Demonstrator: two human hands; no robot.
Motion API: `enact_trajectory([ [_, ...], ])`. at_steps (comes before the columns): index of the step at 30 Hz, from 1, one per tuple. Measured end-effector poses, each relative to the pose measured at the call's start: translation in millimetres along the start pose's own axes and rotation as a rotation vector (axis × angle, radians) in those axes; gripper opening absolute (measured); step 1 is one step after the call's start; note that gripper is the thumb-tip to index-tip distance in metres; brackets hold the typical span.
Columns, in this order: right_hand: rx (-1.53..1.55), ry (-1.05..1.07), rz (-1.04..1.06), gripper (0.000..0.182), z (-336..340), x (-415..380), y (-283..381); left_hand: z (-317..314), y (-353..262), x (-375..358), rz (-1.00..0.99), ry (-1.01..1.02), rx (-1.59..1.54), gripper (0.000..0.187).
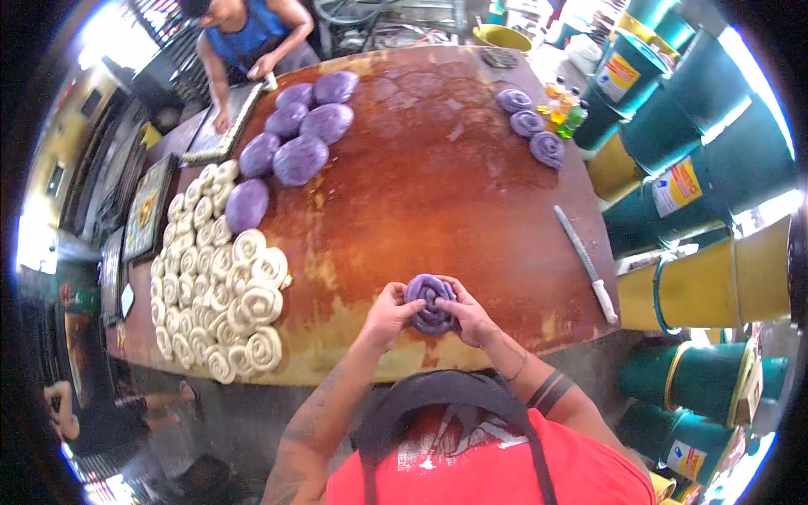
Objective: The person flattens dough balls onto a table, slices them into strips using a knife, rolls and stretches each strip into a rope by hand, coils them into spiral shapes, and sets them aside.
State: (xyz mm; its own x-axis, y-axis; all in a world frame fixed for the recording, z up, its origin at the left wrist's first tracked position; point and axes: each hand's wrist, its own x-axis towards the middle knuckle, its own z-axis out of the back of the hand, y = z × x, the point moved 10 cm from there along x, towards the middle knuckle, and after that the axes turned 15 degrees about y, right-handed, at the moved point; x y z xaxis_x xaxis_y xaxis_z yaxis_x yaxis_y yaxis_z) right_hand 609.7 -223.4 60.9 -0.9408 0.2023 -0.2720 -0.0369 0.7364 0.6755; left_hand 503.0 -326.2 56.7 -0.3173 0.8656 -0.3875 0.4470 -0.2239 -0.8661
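Note:
A coiled piece of purple dough (pixel 431 313) is held over the near edge of the brown table (pixel 404 210). My left hand (pixel 392 315) grips its left side, thumb on the coil. On the right side my right hand (pixel 468 311) holds the same piece, its thumb pressed near the middle. To the left lie many white dough coils (pixel 255 300), some overlapping. Smooth purple dough lumps (pixel 300 160) rest behind them. Several purple coils (pixel 547 149) sit at the far right of the table.
A knife with a white handle (pixel 603 299) lies near the right edge. Small bottles (pixel 572 118) stand beyond the coils. A co-worker in blue (pixel 248 34) reaches over a tray (pixel 220 126) at the far left. Green drums (pixel 715 177) line the right; another person (pixel 109 417) is at lower left.

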Motion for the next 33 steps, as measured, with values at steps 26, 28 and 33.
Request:
enact_trajectory([
  [26, -1.853, -0.533, -0.072, 0.065, 90, 75, 89, 413, -142, 105, -0.136, -0.887, 0.498, 0.068],
  [28, -1.868, -0.536, -0.078, 0.067, 92, 74, 89, 426, -158, 116, -0.083, -0.962, 0.297, 0.072],
  [33, -1.863, -0.543, -0.103, 0.070, 91, 73, 88, 434, -168, 156, -0.165, -0.904, -0.107, 0.081],
])
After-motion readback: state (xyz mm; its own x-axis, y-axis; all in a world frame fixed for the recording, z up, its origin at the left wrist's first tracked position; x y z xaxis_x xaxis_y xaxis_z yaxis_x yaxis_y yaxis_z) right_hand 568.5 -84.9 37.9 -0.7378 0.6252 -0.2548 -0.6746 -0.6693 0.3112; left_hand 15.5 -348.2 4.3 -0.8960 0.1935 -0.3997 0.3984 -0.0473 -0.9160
